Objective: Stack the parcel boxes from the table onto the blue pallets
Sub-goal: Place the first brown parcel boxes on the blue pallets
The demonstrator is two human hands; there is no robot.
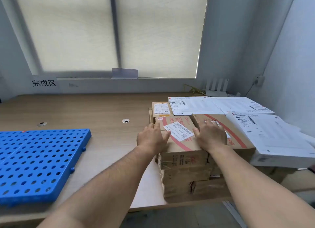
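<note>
A brown parcel box (181,146) with red stripes and a white label tops a stack of cardboard boxes at the table's front right. My left hand (151,137) lies against its left top edge, thumb on the lid. My right hand (210,135) is at its right edge, thumb down in the gap and fingers spread over the neighbouring red-striped box (240,137). Neither hand's fingers look curled round the box. The blue perforated pallet (39,159) lies flat on the table at the left, with nothing on it.
Large flat white parcels (272,135) are piled to the right and behind (196,105), and a small taped brown box (161,109) sits behind the stack. The wooden table (102,111) runs to the window wall. A white router (216,89) stands at the back right.
</note>
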